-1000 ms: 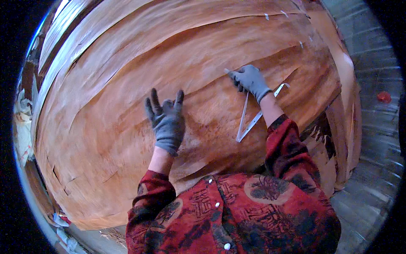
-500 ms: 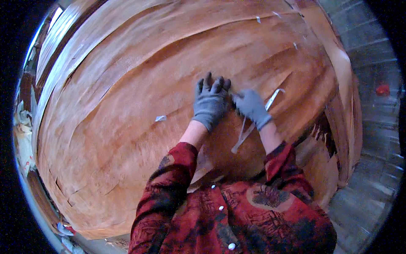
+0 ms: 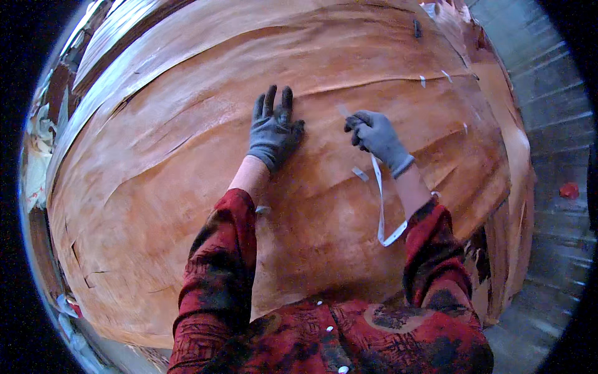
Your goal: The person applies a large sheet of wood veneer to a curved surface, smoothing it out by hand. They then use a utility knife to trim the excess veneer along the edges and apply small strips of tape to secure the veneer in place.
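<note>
Two gloved hands [image 3: 273, 132] [image 3: 375, 135], one tape strip [image 3: 380, 206], veneer sheets [image 3: 156, 156] uncountable.

Bare veneer sheet [image 3: 187, 187] lay open toward its left edge; the dangling tape strip [image 3: 380, 206] crossed the space below the right hand [image 3: 375, 134].

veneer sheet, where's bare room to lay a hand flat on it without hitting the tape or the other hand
The veneer sheet lies bare across its whole left half, out from the left hand and its sleeve. Another bare patch runs above both hands. It is crowded between the left hand and the right hand, where the white tape strip hangs, beside a small tape piece.
</note>
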The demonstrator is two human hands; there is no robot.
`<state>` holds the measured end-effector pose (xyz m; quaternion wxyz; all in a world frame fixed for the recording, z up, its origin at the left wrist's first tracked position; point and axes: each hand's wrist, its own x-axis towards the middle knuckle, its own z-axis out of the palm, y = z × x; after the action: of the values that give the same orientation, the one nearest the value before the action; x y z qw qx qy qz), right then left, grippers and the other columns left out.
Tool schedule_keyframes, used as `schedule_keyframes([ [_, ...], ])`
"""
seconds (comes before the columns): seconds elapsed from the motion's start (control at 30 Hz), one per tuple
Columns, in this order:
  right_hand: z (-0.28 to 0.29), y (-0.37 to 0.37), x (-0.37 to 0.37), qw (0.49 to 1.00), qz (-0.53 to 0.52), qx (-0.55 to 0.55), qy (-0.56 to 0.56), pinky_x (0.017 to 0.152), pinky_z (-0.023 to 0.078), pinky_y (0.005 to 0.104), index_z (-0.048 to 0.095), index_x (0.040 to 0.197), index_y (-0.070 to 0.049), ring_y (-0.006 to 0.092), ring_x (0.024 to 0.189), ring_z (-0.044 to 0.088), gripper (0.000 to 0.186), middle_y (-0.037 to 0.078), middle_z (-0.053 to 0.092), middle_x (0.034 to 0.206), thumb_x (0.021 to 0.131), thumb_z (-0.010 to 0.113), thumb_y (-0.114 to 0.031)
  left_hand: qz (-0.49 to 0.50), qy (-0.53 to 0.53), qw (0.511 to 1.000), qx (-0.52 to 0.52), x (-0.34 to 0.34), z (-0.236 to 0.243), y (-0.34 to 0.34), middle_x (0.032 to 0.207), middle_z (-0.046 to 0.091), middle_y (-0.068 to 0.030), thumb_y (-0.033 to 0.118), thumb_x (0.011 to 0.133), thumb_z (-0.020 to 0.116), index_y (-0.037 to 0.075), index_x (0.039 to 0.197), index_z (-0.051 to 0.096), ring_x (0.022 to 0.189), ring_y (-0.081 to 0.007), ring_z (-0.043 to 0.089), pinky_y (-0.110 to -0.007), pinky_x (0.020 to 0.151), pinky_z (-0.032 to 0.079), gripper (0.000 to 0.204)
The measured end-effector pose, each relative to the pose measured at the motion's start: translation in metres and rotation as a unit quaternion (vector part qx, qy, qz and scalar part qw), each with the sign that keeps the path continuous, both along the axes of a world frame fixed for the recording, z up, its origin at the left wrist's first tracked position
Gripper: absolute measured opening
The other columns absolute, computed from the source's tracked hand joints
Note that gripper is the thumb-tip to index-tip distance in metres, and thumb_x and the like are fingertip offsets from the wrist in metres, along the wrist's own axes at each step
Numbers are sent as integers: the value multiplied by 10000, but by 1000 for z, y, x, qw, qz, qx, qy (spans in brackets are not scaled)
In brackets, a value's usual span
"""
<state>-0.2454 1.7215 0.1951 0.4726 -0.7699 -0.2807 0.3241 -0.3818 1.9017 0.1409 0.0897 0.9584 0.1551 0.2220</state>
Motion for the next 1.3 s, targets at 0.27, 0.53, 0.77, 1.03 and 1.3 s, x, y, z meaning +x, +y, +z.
schedule_keyframes([
  [0.27, -47, 106, 41, 988, 87, -120, -53, 521, 469, 317, 663, 733, -47, 179, 518, 602, 391, 86, 634, 616, 830, 549, -409, -7, 62, 998, -2, 3, -6, 8, 1376, 375, -113, 353, 808, 517, 31, 1361, 304, 1276, -289, 341, -471, 1075, 164, 675],
  [0.53, -44, 122, 59, 898, 178, -314, -253, 708, 488, 401, 680, 729, -45, 324, 746, 632, 454, 162, 651, 729, 767, 517, -466, -34, 61, 993, -94, 32, -4, 6, 1416, 326, -79, 304, 801, 480, 144, 1344, 368, 1324, -294, 252, -453, 1083, 157, 577],
  [0.77, -41, 70, 31, 951, 50, -189, -240, 619, 492, 405, 646, 775, -31, 315, 648, 626, 294, 178, 633, 712, 811, 528, -298, -29, 129, 991, -31, 44, 2, 0, 1376, 378, -74, 370, 813, 458, 240, 1284, 445, 1296, -324, 293, -482, 1044, 210, 489],
  [1.03, -23, 39, -28, 926, 75, -119, -351, 526, 460, 430, 607, 767, -57, 328, 624, 607, 243, 169, 624, 703, 861, 503, -255, -58, 127, 989, -40, 45, -4, 5, 1361, 379, -108, 451, 811, 450, 250, 1265, 453, 1277, -355, 299, -508, 1029, 211, 497],
  [1.3, 18, 77, -101, 988, 152, -31, -6, 389, 362, 222, 622, 802, -12, 78, 432, 491, 212, 26, 522, 523, 882, 519, -180, 124, -80, 989, -14, -166, 24, 98, 1359, 346, -191, 279, 709, 660, 129, 1316, 399, 1271, -355, 296, -430, 1048, 262, 678],
])
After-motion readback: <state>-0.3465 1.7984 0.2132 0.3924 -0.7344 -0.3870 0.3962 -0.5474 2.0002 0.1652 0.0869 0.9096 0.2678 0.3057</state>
